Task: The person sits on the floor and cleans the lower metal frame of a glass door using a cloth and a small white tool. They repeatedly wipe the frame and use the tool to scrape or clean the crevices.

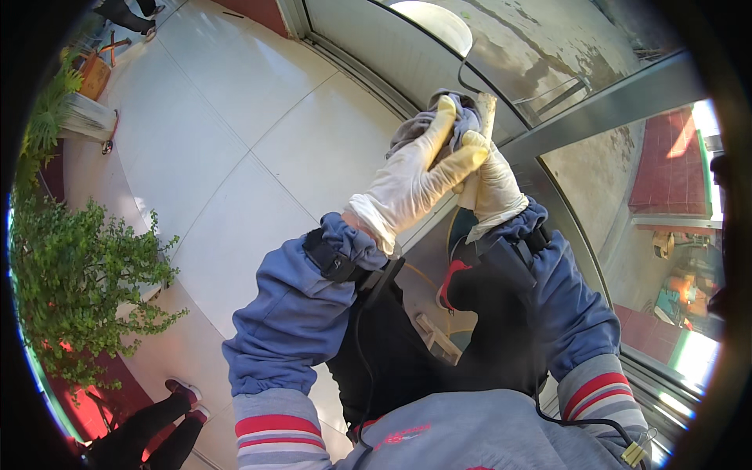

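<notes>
My left hand point(411, 176), in a cream work glove with yellow fingertips, grips a bunched grey cloth point(411, 130) between thumb and fingers. Close against it, my right hand point(498, 185) wears the same kind of glove. It is closed around a pale, stained stick-like handle point(486, 114) that stands up beside the cloth. From the handle's top end a thin dark curved piece point(464, 73) seems to run upward; what it is, I cannot tell. The left fingertips overlap the handle and hide part of it. Both hands are in front of a metal-framed glass door point(376, 41).
A white basin point(437, 23) shows beyond the glass. Below my hands, between my legs, lies a wooden piece point(437, 341). Leafy potted plants point(88, 288) line the left, with a person's legs point(170, 423) near them. Another person's legs point(126, 14) are far left. Black cables point(367, 376) hang from my wrists.
</notes>
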`<state>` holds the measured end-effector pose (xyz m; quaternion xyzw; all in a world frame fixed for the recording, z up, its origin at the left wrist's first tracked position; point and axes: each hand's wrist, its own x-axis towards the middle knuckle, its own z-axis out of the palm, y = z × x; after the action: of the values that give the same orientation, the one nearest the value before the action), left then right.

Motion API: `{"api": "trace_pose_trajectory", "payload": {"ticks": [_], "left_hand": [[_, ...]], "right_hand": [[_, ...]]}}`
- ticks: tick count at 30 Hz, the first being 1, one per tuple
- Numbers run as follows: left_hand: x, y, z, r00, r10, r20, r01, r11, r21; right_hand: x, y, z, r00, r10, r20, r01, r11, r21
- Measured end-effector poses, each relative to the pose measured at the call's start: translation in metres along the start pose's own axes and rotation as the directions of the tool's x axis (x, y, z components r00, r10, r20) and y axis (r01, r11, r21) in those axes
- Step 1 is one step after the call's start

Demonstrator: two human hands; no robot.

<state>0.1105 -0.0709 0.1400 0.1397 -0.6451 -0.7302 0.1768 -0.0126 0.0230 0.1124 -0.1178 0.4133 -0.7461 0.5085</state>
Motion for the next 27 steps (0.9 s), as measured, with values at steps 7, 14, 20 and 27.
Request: {"api": "trace_pose_trajectory", "payload": {"ticks": [7, 14, 20, 27], "left_hand": [[0.025, -0.078, -0.084, 0.886, -0.450, 0.111, 0.456, 0.808, -0.373], [-0.040, -0.167, -0.151, 0.379, -0.924, -0.053, 0.910, 0.383, -0.158], [-0.117, -0.119, -0.177, 0.372, -0.921, -0.113, 0.883, 0.389, -0.263], [-0.268, -0.084, -0.168, -0.021, -0.962, -0.273, 0.990, 0.018, -0.139]], "right_hand": [[0.056, 0.018, -0.049, 0.944, 0.319, -0.081, -0.326, 0.938, -0.116], [0.079, 0.045, -0.051, 0.845, 0.446, -0.296, -0.505, 0.848, -0.163], [0.085, 0.058, -0.039, 0.810, 0.504, -0.300, -0.569, 0.800, -0.190], [0.066, 0.032, -0.009, 0.780, 0.561, -0.278, -0.626, 0.699, -0.345]]}}
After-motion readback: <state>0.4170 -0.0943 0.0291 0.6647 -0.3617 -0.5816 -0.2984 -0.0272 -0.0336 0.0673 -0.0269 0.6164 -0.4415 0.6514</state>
